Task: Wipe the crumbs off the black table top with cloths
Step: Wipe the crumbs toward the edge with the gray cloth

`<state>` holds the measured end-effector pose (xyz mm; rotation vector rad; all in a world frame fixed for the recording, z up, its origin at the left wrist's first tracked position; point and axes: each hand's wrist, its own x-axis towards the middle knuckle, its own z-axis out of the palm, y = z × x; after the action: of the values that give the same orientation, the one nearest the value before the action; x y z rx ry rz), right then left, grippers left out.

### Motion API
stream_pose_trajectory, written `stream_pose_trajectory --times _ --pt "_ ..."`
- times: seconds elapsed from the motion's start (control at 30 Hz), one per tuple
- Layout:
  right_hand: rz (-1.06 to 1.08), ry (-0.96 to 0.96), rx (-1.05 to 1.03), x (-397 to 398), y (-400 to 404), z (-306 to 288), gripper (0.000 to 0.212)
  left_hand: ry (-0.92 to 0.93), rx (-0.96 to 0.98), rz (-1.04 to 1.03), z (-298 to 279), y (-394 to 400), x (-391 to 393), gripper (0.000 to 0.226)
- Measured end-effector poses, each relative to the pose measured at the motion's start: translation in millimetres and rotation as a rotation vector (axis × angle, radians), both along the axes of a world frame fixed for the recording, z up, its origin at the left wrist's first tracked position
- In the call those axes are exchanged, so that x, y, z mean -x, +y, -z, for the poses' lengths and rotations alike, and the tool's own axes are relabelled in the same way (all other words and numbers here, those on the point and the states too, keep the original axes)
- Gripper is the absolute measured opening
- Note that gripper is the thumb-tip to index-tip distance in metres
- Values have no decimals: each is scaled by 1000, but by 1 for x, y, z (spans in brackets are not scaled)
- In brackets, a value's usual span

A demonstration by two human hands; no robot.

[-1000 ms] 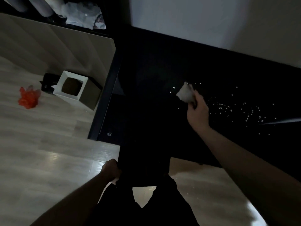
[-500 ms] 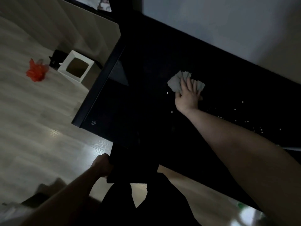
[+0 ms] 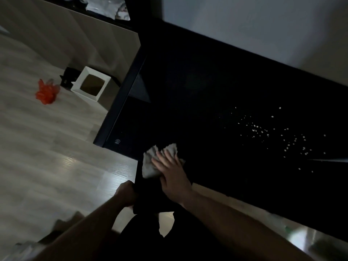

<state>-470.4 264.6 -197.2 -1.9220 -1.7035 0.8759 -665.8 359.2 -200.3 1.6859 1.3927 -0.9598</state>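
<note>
The black desk (image 3: 207,91) spans the area ahead of both hands and runs off past our right arm. Its near corner lies just beyond our left hand, where a small round mark (image 3: 117,141) is printed; we cannot read it.

On the floor (image 3: 47,157), well beyond and outward of our left hand, stand a white open-topped box (image 3: 91,83) and a crumpled red bag (image 3: 47,92).

Our right hand (image 3: 172,174) lies flat with fingers spread, palm pressing the pale cloth (image 3: 150,162) onto the desk at its near edge. The cloth bunches out past the fingertips. We judge it soft, light and limp: it will fold under any push, so it is best driven under an open palm, or gathered at its middle for lifting.

Our left hand (image 3: 127,193) is closed on a dark cloth (image 3: 143,194) that hangs below the desk edge, just beside the right wrist. It is hard to make out against the dark.

The crumbs (image 3: 273,134) lie scattered on the desk well outward of the right hand. We judge them light, loose and easily flicked, so slow strokes toward the edge suit them.
</note>
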Motion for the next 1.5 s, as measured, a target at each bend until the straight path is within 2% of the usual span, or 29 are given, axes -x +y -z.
stream_pose_trajectory --times 0.1,0.2,0.27,0.33,0.4,0.57,0.7,0.8,0.9,1.03,1.2,1.3,1.5 --pt "20 114 54 21 -20 -6 62 2 -11 60 0 0 6 32" --pt "185 309 94 19 -26 -27 65 11 5 89 -2 0 7 29" --pt "310 412 22 4 -24 -43 64 7 13 101 -4 0 6 18" --pt "420 449 -50 -23 -16 -53 63 10 15 89 -6 -1 6 20" --pt "521 385 -100 -62 -2 -55 63 10 11 70 -7 -1 3 23" --pt "719 37 -173 -177 39 -41 59 15 19 35 -1 -1 1 25" --pt "812 -86 0 -247 61 -24 58 17 5 31 5 -3 -1 32" --pt "777 -235 204 -265 72 -13 58 11 15 28 8 -3 -1 33" --pt "717 -342 286 -240 78 -7 63 6 29 10 10 -2 -1 27" --pt "511 -319 170 -173 71 -2 66 5 10 8 8 -1 -1 32" --pt "230 -125 43 -69 42 -1 64 22 -3 0 7 1 1 31" --pt "111 -41 15 -19 16 -6 66 15 -5 60 5 3 3 21" --pt "216 322 140 21 -34 -30 68 39 -8 127 4 1 5 28"
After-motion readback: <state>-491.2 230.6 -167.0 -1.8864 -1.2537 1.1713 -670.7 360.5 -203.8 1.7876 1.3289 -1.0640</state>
